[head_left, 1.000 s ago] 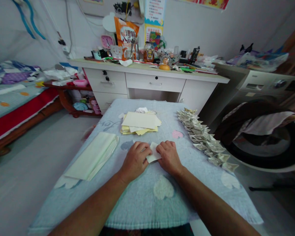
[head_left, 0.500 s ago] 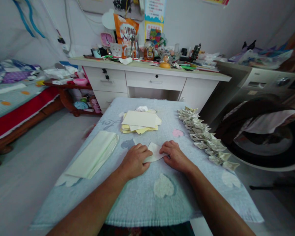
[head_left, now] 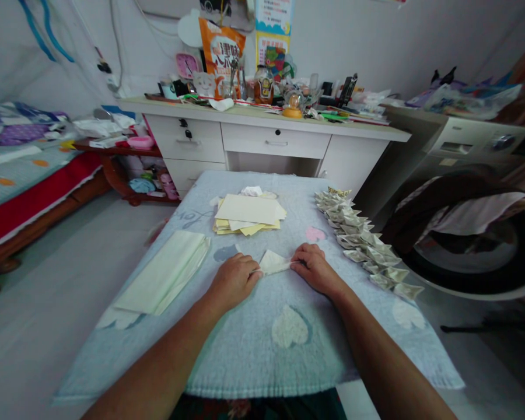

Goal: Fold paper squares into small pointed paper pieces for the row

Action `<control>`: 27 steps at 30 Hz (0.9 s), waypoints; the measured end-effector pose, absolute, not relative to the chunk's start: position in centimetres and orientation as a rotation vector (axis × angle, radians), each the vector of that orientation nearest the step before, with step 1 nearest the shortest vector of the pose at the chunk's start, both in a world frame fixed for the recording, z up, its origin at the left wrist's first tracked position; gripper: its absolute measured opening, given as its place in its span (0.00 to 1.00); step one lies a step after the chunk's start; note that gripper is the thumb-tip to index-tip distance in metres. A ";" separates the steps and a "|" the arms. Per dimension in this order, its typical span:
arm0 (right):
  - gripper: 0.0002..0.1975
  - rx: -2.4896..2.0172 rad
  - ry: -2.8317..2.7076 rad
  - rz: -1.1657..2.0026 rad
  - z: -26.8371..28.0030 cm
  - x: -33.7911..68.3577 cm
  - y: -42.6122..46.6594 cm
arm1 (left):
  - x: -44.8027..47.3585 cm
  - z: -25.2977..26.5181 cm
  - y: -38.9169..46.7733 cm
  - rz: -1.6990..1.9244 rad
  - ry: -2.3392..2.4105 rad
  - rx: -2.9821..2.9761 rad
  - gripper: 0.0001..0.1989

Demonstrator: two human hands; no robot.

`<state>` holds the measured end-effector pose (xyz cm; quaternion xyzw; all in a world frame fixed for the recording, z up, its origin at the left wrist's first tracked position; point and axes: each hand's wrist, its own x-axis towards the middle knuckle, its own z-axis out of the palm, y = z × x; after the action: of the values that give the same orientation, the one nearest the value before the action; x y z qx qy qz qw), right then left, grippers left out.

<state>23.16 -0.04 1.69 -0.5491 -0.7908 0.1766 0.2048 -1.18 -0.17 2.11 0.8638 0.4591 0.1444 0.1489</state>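
A small piece of pale paper (head_left: 272,262), partly folded with a pointed top, lies between my hands over the cloth-covered table (head_left: 236,356). My left hand (head_left: 236,279) pinches its left end, and my right hand (head_left: 314,265) pinches the right end. Fingertips cover both ends of the paper. Beyond the hands sits a stack of cream and yellow paper sheets (head_left: 247,211). To the left lies a folded pale green bundle of paper or cloth (head_left: 164,271). Several folded paper boats (head_left: 359,236) stand in rows along the right side.
A white desk (head_left: 275,140) crowded with jars and an orange bag (head_left: 222,55) stands behind the table. On the right is a front-loading washing machine (head_left: 476,140) with its round door open and clothes hanging out. A bed (head_left: 39,181) is at the left.
The paper's lower part is now folded up into a narrow band, and less of its flat face shows. My hands have drawn slightly apart toward its ends.
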 end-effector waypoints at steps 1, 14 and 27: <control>0.04 -1.556 -2.191 0.497 1.6 23.2 0.0 | -1.2 2.1 -0.1 0.412 1.334 2.478 0.13; 0.08 -1.795 -2.053 0.482 1.3 22.5 0.9 | -1.2 1.7 0.1 0.403 1.561 2.367 0.10; 0.09 -1.875 -1.992 0.389 1.0 22.1 0.9 | -1.0 1.8 -0.4 0.329 1.642 2.400 0.11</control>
<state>22.13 0.92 0.97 -0.6663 -0.7082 0.1382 0.1881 -0.98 -0.35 1.81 0.8154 0.5579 0.1117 0.1071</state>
